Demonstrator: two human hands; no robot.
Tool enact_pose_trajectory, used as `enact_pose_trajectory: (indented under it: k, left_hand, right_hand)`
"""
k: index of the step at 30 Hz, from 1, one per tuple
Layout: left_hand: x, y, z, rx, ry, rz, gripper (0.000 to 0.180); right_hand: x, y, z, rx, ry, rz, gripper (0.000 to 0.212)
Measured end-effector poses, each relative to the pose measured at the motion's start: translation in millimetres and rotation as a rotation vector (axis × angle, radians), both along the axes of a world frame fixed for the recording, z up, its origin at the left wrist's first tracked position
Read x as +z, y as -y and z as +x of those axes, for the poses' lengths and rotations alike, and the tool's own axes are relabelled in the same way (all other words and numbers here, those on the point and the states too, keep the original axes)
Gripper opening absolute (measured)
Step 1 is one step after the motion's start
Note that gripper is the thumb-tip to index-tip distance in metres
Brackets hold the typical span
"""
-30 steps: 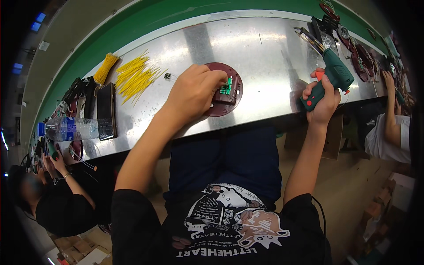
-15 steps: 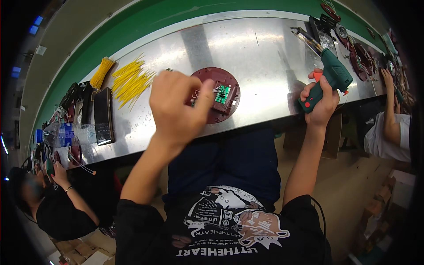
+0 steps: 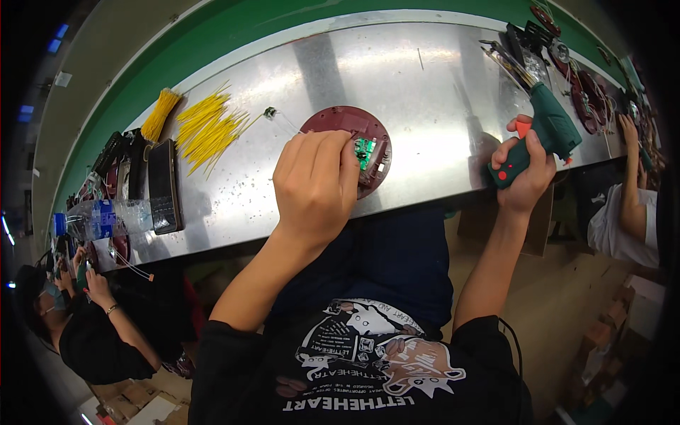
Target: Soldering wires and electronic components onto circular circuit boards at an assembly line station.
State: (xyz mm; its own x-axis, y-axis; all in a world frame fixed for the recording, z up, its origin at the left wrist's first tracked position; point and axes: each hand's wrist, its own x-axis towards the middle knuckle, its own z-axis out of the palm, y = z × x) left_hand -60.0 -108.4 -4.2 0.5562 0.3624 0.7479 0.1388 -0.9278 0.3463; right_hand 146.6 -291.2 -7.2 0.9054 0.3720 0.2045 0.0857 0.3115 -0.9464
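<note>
A round maroon plastic housing (image 3: pixel 340 119) lies on the metal bench near its front edge. Inside it sits a small green circuit board (image 3: pixel 365 150). My left hand (image 3: pixel 315 177) reaches over the housing's left part, fingers pinched beside the board. Whatever is between the fingertips is hidden. Thin pale wires lead from behind this hand to a small green part (image 3: pixel 270 112) on the bench. My right hand (image 3: pixel 528 170) is wrapped round the grip of a dark green soldering gun (image 3: pixel 554 124) with a red trigger, its metal tip raised toward the far right, away from the housing.
Yellow wires (image 3: pixel 209 127) lie loose and in a bundle (image 3: pixel 160 117) at left. Nearer are a dark phone-like slab (image 3: pixel 164 188) and a clear plastic bottle (image 3: pixel 113 218). More maroon housings (image 3: pixel 586 106) crowd the far right. Co-workers sit on both sides.
My left hand has moved right and down onto the housing, its fingers coming together beside the board. The small green part is now uncovered. The soldering gun appears slightly farther right and lower.
</note>
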Motion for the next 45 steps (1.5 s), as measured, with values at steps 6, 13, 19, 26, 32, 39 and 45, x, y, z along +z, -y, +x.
enact_pose_trajectory:
  k: [6, 13, 19, 26, 32, 39, 45]
  left_hand:
    - [-0.4, -4.4, -1.5, 0.017, 0.05, -0.083, 0.017]
    - [2.1, -4.9, -0.5, 0.091, -0.022, -0.195, 0.019]
    - [-1.9, -16.3, 2.2, -0.086, -0.009, -0.063, 0.022]
    - [-7.2, -14.7, 1.6, -0.149, -0.016, -0.08, 0.026]
    - [-4.3, -5.8, 1.1, -0.078, -0.077, 0.047, 0.028]
    - [-3.2, -3.2, 0.2, -0.077, -0.081, 0.041, 0.029]
    - [-3.6, -2.2, -1.5, -0.1, -0.102, 0.015, 0.031]
  right_hand:
    - [9.7, 2.4, -5.3, 0.233, 0.105, -0.067, 0.038]
    - [0.6, 3.9, -4.7, 0.268, 0.128, -0.051, 0.041]
    - [-1.8, 3.9, -1.0, 0.183, 0.12, -0.012, 0.041]
    - [-2.5, 4.8, -1.3, 0.205, 0.102, -0.034, 0.04]
    - [-3.0, 4.1, -0.5, 0.198, 0.105, -0.027, 0.04]
    - [-2.7, 4.4, -1.1, 0.194, 0.107, -0.034, 0.04]
    - [-2.7, 5.6, -1.3, 0.195, 0.099, -0.04, 0.04]
